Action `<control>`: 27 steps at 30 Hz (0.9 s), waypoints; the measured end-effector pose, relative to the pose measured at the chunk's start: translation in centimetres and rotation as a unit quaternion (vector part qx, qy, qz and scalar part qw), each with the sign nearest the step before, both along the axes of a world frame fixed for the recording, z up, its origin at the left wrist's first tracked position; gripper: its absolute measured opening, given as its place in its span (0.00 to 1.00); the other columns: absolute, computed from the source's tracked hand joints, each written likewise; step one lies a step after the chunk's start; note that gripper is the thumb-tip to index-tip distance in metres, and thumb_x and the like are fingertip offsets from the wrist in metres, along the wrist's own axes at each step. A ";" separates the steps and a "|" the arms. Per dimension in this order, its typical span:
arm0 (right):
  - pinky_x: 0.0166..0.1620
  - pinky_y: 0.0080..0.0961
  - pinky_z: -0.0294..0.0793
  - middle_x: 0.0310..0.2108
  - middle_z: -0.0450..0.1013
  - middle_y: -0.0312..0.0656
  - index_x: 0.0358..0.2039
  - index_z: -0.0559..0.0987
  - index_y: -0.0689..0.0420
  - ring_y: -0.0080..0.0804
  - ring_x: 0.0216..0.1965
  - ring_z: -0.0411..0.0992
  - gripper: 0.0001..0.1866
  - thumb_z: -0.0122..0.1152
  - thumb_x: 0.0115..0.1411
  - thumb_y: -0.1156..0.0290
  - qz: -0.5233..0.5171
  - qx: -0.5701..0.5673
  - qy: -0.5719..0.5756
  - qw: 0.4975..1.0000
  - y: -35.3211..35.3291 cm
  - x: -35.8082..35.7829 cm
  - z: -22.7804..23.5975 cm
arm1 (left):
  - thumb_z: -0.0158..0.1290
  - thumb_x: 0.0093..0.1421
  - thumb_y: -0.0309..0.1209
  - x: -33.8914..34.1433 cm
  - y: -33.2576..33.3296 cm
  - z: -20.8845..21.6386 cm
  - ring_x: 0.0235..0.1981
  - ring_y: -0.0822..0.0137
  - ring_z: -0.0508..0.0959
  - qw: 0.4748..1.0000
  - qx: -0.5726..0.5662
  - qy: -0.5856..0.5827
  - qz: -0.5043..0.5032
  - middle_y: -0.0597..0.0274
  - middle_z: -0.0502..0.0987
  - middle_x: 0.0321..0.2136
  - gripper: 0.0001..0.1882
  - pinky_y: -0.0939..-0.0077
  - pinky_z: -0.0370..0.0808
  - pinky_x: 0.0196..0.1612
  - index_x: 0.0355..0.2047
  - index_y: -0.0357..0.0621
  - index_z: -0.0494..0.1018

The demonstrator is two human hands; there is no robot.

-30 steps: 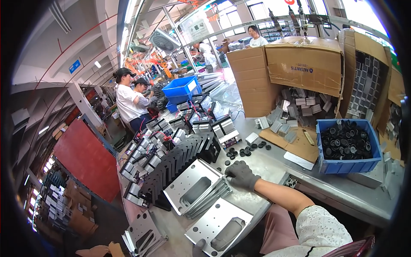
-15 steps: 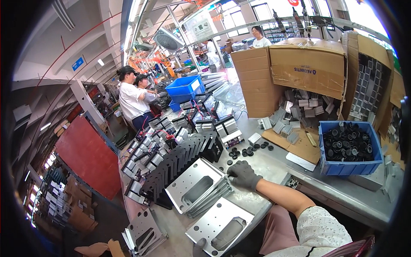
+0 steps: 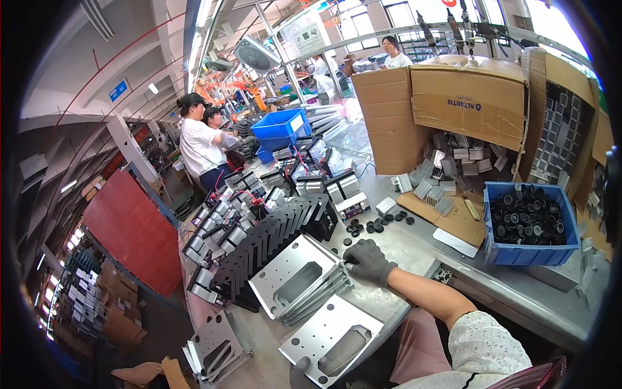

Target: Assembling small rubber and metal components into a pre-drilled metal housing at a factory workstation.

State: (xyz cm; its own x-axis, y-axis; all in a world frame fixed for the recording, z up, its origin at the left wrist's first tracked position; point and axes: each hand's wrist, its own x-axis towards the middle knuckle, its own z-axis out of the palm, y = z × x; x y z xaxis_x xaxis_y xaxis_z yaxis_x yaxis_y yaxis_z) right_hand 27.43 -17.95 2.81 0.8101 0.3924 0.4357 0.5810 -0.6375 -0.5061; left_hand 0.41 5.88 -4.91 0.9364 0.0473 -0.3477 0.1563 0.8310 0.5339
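Observation:
A silver metal plate (image 3: 307, 345) with round holes and a large cut-out lies tilted at the table's near edge. My left hand (image 3: 300, 374), in a dark glove and mostly out of view, grips its lower left edge. Farther in, my gloved right hand (image 3: 369, 262) rests low over the table with its fingers curled down; whatever is in them, if anything, is hidden. Just beyond it lie several loose round black caps (image 3: 378, 226). To its left is a stack of similar metal plates (image 3: 278, 273), close to my fingertips.
A blue bin of black caps (image 3: 532, 256) stands at the right. Behind it, an opened cardboard box (image 3: 466, 104) spills finned metal blocks (image 3: 424, 189). Black brackets (image 3: 259, 249) stand in a row at the left; more plates (image 3: 217, 347) lie near left. Two co-workers (image 3: 202, 142) stand far left.
My hands and the plate stay almost where they were. The view has shifted slightly.

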 end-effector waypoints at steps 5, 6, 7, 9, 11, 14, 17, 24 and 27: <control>0.51 0.38 0.66 0.35 0.76 0.43 0.34 0.79 0.52 0.43 0.44 0.70 0.12 0.60 0.49 0.63 -0.008 -0.005 -0.002 1.000 -0.1 0.1 -0.1 | 0.55 0.59 0.42 0.5 -0.2 0.0 0.48 0.60 0.73 0.999 0.033 -0.024 -0.011 0.56 0.73 0.51 0.32 0.64 0.73 0.49 0.61 0.45 0.62; 0.51 0.38 0.66 0.35 0.76 0.43 0.34 0.79 0.52 0.43 0.44 0.70 0.12 0.60 0.49 0.63 -0.007 -0.004 -0.006 1.000 -0.1 0.3 -0.4 | 0.55 0.59 0.42 0.5 -0.5 -0.2 0.46 0.60 0.74 1.000 0.016 -0.001 0.017 0.55 0.73 0.50 0.31 0.63 0.74 0.47 0.61 0.45 0.62; 0.51 0.38 0.66 0.35 0.76 0.43 0.34 0.79 0.52 0.43 0.44 0.70 0.12 0.60 0.49 0.63 -0.006 -0.005 -0.008 1.000 -0.2 0.6 -0.5 | 0.55 0.59 0.42 0.6 -0.6 -0.4 0.45 0.60 0.75 0.999 -0.001 0.021 0.046 0.55 0.74 0.49 0.31 0.63 0.75 0.45 0.60 0.45 0.62; 0.50 0.38 0.67 0.34 0.76 0.42 0.35 0.80 0.52 0.43 0.43 0.70 0.12 0.60 0.49 0.63 0.013 -0.003 -0.020 1.000 -0.4 0.7 -0.5 | 0.55 0.59 0.42 0.7 0.5 -2.0 0.43 0.59 0.75 0.999 -0.027 0.018 0.010 0.55 0.74 0.49 0.31 0.62 0.76 0.43 0.60 0.45 0.62; 0.49 0.38 0.67 0.34 0.76 0.42 0.34 0.80 0.52 0.43 0.43 0.70 0.12 0.60 0.49 0.63 0.009 0.000 -0.023 1.000 -0.2 0.5 -0.5 | 0.55 0.59 0.42 0.5 1.2 -2.0 0.42 0.59 0.76 0.998 -0.055 0.013 -0.028 0.55 0.74 0.48 0.31 0.62 0.76 0.41 0.60 0.45 0.63; 0.46 0.40 0.67 0.32 0.76 0.42 0.32 0.80 0.52 0.43 0.41 0.70 0.10 0.60 0.49 0.64 -0.006 -0.043 -0.022 0.999 0.0 0.8 -1.1 | 0.55 0.59 0.42 0.6 0.7 1.3 0.42 0.58 0.76 0.998 0.055 0.035 -0.018 0.55 0.75 0.48 0.30 0.60 0.76 0.41 0.60 0.46 0.64; 0.46 0.38 0.65 0.29 0.76 0.39 0.29 0.79 0.49 0.41 0.39 0.71 0.07 0.61 0.49 0.65 -0.008 0.028 -0.082 0.996 0.7 0.6 -1.8 | 0.55 0.59 0.42 0.3 1.2 1.8 0.46 0.58 0.75 0.990 -0.093 0.029 -0.100 0.53 0.75 0.46 0.31 0.61 0.75 0.44 0.60 0.46 0.62; 0.46 0.36 0.66 0.32 0.75 0.40 0.31 0.79 0.50 0.40 0.40 0.71 0.07 0.61 0.49 0.67 -0.003 0.029 -0.080 0.996 0.0 0.8 -1.6 | 0.55 0.59 0.41 0.9 0.3 1.3 0.46 0.59 0.75 0.992 -0.061 0.019 -0.109 0.53 0.75 0.47 0.31 0.61 0.75 0.45 0.61 0.46 0.62; 0.47 0.36 0.65 0.32 0.75 0.41 0.31 0.79 0.50 0.40 0.40 0.71 0.08 0.60 0.49 0.67 -0.004 0.020 -0.069 0.997 0.1 1.2 -1.5 | 0.55 0.59 0.41 1.5 0.5 1.2 0.47 0.59 0.75 0.993 -0.053 0.030 -0.105 0.53 0.74 0.47 0.31 0.61 0.75 0.45 0.61 0.45 0.61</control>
State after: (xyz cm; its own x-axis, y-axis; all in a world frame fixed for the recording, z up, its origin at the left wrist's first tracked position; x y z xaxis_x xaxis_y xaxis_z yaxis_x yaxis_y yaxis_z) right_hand 28.65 -17.88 1.35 0.7445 0.3661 0.5583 0.6417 -0.6232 -0.4470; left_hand 1.91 6.37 -3.71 0.8994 -0.1858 -0.3956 0.3601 0.8281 0.4296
